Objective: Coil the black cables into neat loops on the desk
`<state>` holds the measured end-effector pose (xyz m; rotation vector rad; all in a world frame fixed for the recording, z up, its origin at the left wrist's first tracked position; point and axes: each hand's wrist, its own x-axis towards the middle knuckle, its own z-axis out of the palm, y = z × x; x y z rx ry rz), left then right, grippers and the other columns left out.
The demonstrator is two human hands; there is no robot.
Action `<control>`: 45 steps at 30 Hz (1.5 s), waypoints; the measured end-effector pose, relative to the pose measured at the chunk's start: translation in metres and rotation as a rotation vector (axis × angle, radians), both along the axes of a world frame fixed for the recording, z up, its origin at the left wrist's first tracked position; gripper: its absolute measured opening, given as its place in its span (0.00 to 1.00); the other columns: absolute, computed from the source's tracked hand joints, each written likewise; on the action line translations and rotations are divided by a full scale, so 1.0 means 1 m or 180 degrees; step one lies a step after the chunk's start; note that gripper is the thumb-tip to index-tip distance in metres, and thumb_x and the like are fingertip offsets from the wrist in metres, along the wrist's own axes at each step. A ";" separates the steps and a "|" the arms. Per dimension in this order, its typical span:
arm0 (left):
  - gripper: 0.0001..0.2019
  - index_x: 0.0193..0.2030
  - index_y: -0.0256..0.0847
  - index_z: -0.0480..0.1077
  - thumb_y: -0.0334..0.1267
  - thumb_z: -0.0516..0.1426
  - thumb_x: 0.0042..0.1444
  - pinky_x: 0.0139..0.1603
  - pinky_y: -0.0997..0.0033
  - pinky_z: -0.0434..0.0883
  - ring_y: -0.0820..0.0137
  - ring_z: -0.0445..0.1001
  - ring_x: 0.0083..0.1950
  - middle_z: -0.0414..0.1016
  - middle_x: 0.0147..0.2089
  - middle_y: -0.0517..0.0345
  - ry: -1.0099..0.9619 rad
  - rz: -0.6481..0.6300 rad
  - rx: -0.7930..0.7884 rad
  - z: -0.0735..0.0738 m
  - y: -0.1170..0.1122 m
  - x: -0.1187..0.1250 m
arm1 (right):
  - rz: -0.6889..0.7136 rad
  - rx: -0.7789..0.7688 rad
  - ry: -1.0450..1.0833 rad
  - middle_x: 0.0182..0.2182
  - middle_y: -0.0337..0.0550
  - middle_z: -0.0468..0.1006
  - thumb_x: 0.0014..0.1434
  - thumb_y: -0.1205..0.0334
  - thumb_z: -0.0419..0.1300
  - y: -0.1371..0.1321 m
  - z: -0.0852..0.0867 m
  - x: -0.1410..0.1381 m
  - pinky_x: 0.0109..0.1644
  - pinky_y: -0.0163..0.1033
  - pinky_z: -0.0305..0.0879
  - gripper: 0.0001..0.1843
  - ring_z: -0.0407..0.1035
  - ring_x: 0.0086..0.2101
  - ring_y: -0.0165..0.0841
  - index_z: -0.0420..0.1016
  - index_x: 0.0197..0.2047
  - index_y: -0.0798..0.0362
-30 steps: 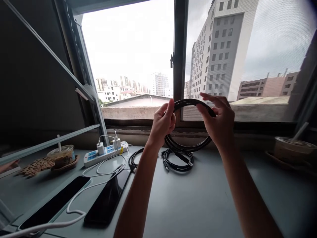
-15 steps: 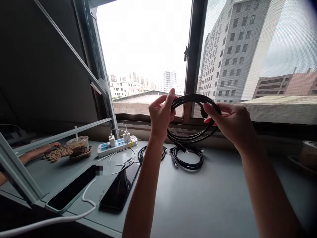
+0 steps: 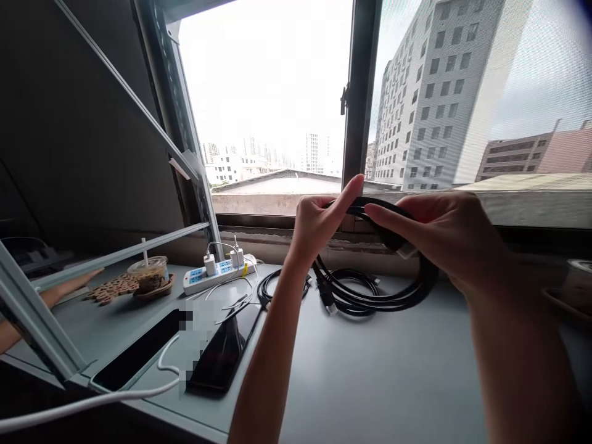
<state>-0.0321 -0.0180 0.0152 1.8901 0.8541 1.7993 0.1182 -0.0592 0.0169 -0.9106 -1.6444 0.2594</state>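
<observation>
Between my two hands hangs a coiled black cable (image 3: 374, 300), held in the air above the grey table. My left hand (image 3: 321, 219) grips the top left of the loops, its thumb pointing up and to the right. On the upper right, my right hand (image 3: 437, 228) is closed round the loops, thumb along the top. One plug with a pale metal tip shows below the right fingers, and another dangles at the lower left of the coil. Behind the held coil lies a second coiled black cable (image 3: 356, 274), partly hidden; a third black coil (image 3: 266, 290) lies left of it, behind my left forearm.
A white power strip (image 3: 219, 274) with plugged-in chargers stands by the window wall. Two dark-screened phones, one a black phone (image 3: 219, 364), lie left. Past the metal frame (image 3: 194, 166) are a drink cup (image 3: 150, 274) and another person's arm (image 3: 69, 287). Another cup stands far right.
My hands have come closer together. The held coil has dropped lower and tipped, its lower loops now overlapping the coil on the table. The other person's arm has shifted slightly.
</observation>
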 end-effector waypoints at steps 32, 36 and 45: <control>0.07 0.35 0.35 0.68 0.37 0.54 0.60 0.13 0.84 0.49 0.84 0.50 0.13 0.45 0.16 0.72 -0.0606 -0.1559 -0.1424 0.005 0.011 -0.006 | -0.0900 0.1450 -0.0300 0.42 0.43 0.76 0.60 0.56 0.55 0.073 -0.021 0.014 0.40 0.36 0.66 0.14 0.71 0.38 0.32 0.72 0.48 0.51; 0.13 0.32 0.35 0.67 0.44 0.55 0.58 0.15 0.81 0.54 0.83 0.55 0.14 0.48 0.15 0.72 -0.0468 -0.0874 -0.1207 0.001 0.015 0.001 | -0.0938 0.1240 -0.0368 0.44 0.43 0.76 0.63 0.54 0.51 0.079 -0.025 0.016 0.38 0.36 0.65 0.16 0.71 0.38 0.33 0.72 0.49 0.50; 0.16 0.25 0.36 0.65 0.48 0.57 0.55 0.14 0.79 0.47 0.84 0.47 0.14 0.42 0.14 0.72 -0.0841 -0.0913 -0.0950 -0.003 0.026 -0.004 | -0.1008 0.0922 -0.0655 0.34 0.40 0.79 0.61 0.51 0.54 0.073 -0.024 0.016 0.36 0.37 0.63 0.17 0.71 0.31 0.33 0.73 0.49 0.48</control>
